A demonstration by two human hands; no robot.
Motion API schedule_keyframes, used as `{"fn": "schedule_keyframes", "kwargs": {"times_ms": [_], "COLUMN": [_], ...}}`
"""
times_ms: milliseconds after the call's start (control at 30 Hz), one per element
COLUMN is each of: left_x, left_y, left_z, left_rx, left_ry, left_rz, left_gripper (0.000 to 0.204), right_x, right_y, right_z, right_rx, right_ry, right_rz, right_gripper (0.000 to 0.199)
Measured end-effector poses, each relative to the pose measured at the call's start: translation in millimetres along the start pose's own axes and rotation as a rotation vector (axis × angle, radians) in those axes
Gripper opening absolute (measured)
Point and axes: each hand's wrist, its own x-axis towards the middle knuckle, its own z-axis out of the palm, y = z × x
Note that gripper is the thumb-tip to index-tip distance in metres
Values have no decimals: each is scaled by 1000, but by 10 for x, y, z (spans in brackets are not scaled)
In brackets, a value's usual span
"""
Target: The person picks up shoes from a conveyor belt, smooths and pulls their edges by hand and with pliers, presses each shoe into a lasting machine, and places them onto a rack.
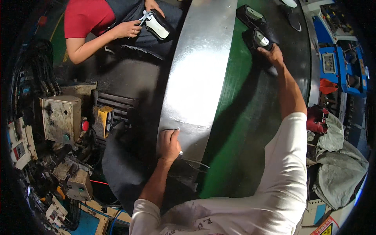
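My left hand (170, 145) rests closed on the near end of a shiny metal strip (188, 129). A small pale bit shows at its edge; what the fingers hold, if anything, I cannot make out. Stretched out ahead to the right, my right hand (273, 54) grips the near end of a dark shoe (258, 40) with a pale grey insert in its opening. This shoe is on the dark and green belt (235, 105). Just beyond it stands a similar dark shoe (250, 15).
Across the strip at the far left, a person in a red sleeve (88, 19) handles laces on a black-and-white shoe (157, 26). Another dark shoe (294, 18) lies far right. Control boxes (62, 119) stand at left; a grey cloth bundle (340, 176) sits at right.
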Motion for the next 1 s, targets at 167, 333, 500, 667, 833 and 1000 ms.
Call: {"fn": "schedule_keyframes", "kwargs": {"times_ms": [167,333,500,667,833,1000], "left_x": [-157,-279,-151,-548,-1146,-1951], "left_y": [-89,-257,-14,533,452,42], "left_z": [-133,-140,-389,-1431,-2176,-2550], "left_rx": [-1,-117,-751,-1373,-1462,-1381], "left_ry": [92,96,-104,-351,159,466], "left_rz": [4,-33,-411,-644,-446,-464], "left_gripper": [40,41,62,93,52,53], "right_x": [-1206,-2681,-3873,-4865,-5795,-6255], "right_y": [-575,-971,-473,-2703,-4197,-5218], "right_z": [539,483,771,466,414,694], "right_rx": [254,429,1057,1888,1406,1165], "right_ry": [60,22,-91,-695,-818,-691], "right_rz": [212,382,694,521,10,-130], "right_gripper": [82,91,72,75,94,56]}}
